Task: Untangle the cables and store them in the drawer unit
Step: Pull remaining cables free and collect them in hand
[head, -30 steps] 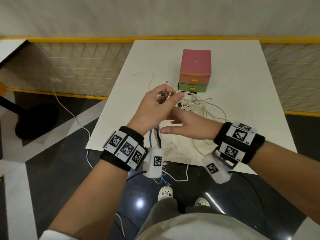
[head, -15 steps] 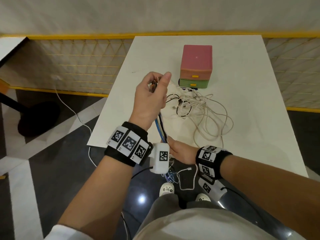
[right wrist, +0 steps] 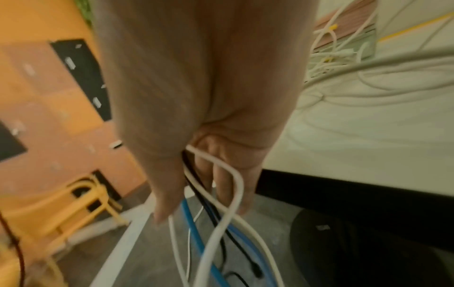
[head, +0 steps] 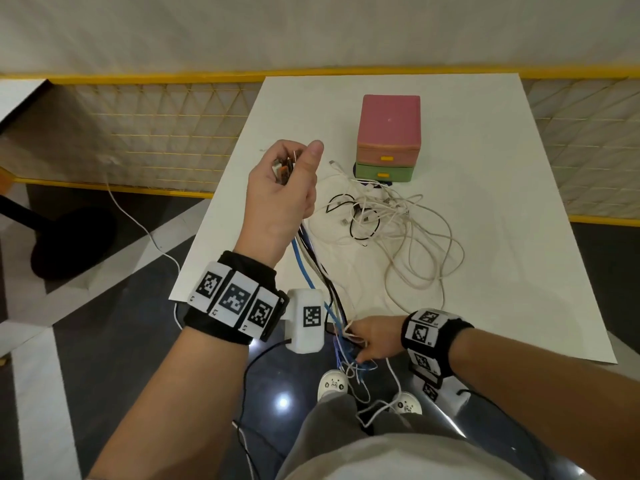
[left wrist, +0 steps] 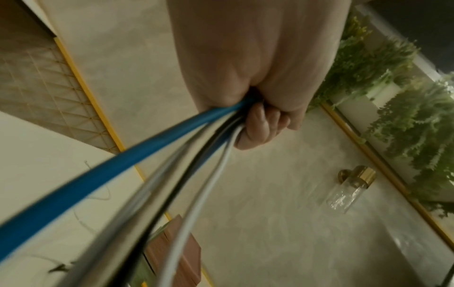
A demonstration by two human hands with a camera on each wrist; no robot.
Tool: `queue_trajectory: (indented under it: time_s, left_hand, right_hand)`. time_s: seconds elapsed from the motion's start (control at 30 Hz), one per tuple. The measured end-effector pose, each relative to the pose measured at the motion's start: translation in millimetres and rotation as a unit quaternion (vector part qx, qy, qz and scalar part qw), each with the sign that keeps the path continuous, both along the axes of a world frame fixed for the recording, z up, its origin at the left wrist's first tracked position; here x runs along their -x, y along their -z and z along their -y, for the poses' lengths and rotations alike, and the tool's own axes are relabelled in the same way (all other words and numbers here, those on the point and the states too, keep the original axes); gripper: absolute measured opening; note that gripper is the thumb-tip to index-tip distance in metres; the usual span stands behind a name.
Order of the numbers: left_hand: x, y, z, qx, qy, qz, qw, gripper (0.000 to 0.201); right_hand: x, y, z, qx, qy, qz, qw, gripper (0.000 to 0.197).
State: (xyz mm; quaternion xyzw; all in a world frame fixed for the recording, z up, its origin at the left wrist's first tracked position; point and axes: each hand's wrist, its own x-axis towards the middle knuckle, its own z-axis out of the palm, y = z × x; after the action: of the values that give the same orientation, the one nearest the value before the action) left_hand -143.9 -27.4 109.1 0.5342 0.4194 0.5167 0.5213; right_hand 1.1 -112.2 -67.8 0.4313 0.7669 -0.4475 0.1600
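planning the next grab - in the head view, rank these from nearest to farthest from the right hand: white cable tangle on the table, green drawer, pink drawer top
From the right hand:
1. White cable tangle, mid-table, just beyond the hand.
2. Green drawer, bottom tier of the unit, behind the tangle.
3. Pink drawer top, farthest, toward the table's far edge.

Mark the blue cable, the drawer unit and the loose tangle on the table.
blue cable (left wrist: 103, 170): left wrist view, mid-length below the left hand's grip.
drawer unit (head: 389, 121): head view, pink top face.
loose tangle (head: 377, 211): head view, knotted middle of the white cables.
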Motion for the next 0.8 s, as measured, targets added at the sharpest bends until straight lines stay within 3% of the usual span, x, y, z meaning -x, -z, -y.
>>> queue_trajectory:
  time_s: [0.07,0.17,0.23,0.3,0.37,0.4,0.47,0.5,0.6,0.8]
  left_hand:
    - [1,4,-1,0.003,0.002,-0.015,1.000,0.024]
    - [0,13,0,0.017,-0.005,-0.034,0.999,0.023]
    - [0,20,0,0.028,-0.006,-0.039,0.999,0.022]
    - [0,26,-2,0.037,-0.009,-0.043,0.998,0.023]
    - [2,31,-6,0.052,-0.025,-0.044,0.997,0.023]
    - [3,34,-9,0.061,-0.038,-0.045,0.996,0.024]
    - [7,39,-16,0.075,-0.065,-0.054,0.994,0.025]
    - [8,41,-19,0.078,-0.074,-0.064,0.992,0.026]
    - [8,49,-26,0.081,-0.060,-0.098,0.990,0.023]
    - [-12,66,-43,0.098,0.059,-0.200,0.973,0.025]
  right_hand:
    - [-3,-10,-7,0.009,-0.004,-0.013,1.000,0.036]
    - [-14,-34,-29,-0.011,0.055,-0.066,0.996,0.036]
    - [-24,-47,-47,-0.138,0.099,-0.111,0.979,0.025]
    - [-34,-49,-65,-0.262,0.150,-0.137,0.943,0.026]
    - [-44,-44,-83,-0.311,0.184,-0.104,0.927,0.042]
    - [-48,-42,-91,-0.296,0.185,-0.060,0.935,0.046]
    - [-53,-39,-102,-0.252,0.165,0.012,0.953,0.036]
    - [-54,-40,-106,-0.243,0.162,0.008,0.956,0.027]
    - [-48,-53,-114,-0.274,0.187,-0.093,0.939,0.021]
    - [-45,-121,-133,-0.304,0.224,-0.271,0.885,0.022]
